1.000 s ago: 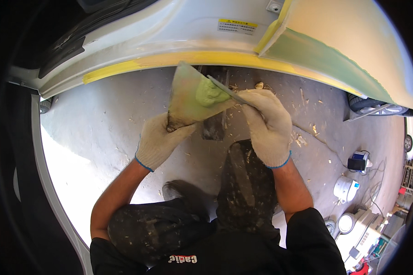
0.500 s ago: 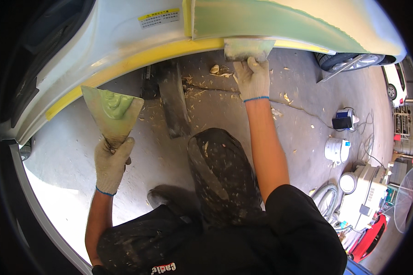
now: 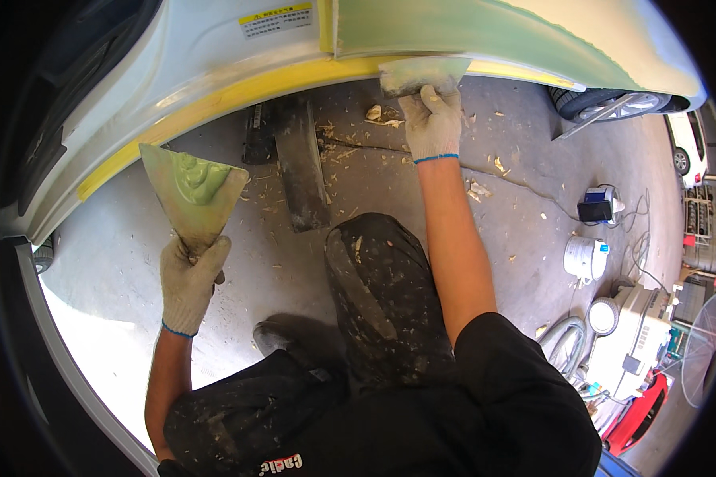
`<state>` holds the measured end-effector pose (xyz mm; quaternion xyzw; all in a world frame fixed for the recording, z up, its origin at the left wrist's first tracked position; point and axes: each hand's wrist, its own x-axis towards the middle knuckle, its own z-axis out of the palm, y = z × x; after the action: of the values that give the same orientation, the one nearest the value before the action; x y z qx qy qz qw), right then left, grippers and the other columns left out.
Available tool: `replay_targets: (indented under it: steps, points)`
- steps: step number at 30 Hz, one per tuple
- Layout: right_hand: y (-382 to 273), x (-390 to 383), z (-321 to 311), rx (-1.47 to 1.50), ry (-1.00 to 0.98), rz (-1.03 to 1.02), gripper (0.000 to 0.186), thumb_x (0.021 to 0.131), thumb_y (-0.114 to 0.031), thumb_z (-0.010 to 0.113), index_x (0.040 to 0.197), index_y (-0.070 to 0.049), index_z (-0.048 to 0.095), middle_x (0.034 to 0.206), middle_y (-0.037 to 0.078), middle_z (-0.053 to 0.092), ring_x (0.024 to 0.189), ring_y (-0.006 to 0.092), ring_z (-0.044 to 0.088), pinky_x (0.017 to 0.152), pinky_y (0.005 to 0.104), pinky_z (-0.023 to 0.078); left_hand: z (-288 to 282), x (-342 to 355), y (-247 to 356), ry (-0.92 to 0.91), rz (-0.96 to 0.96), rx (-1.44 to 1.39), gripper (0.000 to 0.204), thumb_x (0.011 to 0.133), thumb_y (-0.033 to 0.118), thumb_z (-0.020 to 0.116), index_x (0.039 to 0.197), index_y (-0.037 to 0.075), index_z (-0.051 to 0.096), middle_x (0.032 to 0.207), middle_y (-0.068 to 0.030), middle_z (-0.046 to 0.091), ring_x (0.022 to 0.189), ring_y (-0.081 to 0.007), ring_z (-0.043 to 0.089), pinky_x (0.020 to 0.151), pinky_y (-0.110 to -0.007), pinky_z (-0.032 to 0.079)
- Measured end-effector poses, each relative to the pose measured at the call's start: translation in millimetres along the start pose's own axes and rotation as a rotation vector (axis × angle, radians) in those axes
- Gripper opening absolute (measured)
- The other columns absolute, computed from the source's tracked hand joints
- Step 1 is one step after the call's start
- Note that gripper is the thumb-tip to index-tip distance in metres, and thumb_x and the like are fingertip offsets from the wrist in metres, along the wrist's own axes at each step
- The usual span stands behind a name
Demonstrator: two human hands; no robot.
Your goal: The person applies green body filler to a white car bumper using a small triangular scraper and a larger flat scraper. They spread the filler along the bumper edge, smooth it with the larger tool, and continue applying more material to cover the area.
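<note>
My gloved left hand (image 3: 191, 278) is closed round the narrow end of a triangular putty knife (image 3: 223, 203). A mound of light green body filler (image 3: 196, 179) sits on that blade. Farther right and forward, my gloved right hand (image 3: 433, 126) grips a wide filler spreader (image 3: 422, 75), thumb on its near face. The spreader's far edge lies against the lower edge of the car panel (image 3: 453, 32), beside the yellow masking tape (image 3: 254, 89). A smooth green filler layer covers much of that panel.
A dark jack-like metal piece (image 3: 301, 171) stands on the floor under the car's sill, with paper scraps around it. A cable runs right toward a blue-and-white device (image 3: 598, 205). Beyond are a white bucket (image 3: 585, 258), a wheeled machine (image 3: 632, 334) and a car wheel (image 3: 605, 103).
My right hand and the spreader have shifted slightly left and up along the panel's lower edge. The left hand with the putty knife has barely moved.
</note>
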<state>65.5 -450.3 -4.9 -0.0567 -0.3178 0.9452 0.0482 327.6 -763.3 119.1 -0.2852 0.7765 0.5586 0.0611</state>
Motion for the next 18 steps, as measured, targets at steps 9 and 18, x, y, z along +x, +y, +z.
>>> replay_targets:
  steps: [9, 18]
  points:
    - [0.0, 14.1, -7.8, -0.128, 0.043, -0.059, 0.035, 0.100, 0.010, 0.049, 0.130, -0.007, 0.047, 0.130, 0.016, 0.058, 0.112, 0.0312, 0.067, 0.088, 0.0505, 0.066, 1.5, -2.4, 0.4, -0.027, -0.007, 0.003, 0.024, 0.091, 0.024, 0.077, 0.090, 0.002, 0.066, 0.066, 0.0000, 0.060, 0.054, -0.0083, 0.055, 0.050, -0.025, 0.045]
    - [24.6, -7.8, 22.3, -0.122, 0.013, -0.067, 0.034, 0.096, 0.013, 0.052, 0.123, -0.007, 0.051, 0.118, 0.009, 0.059, 0.100, 0.0223, 0.066, 0.079, 0.0456, 0.066, 2.2, -4.8, 4.2, -0.018, -0.027, 0.016, 0.025, 0.091, 0.025, 0.077, 0.089, 0.003, 0.066, 0.066, 0.0002, 0.060, 0.054, -0.0082, 0.055, 0.050, -0.025, 0.044]
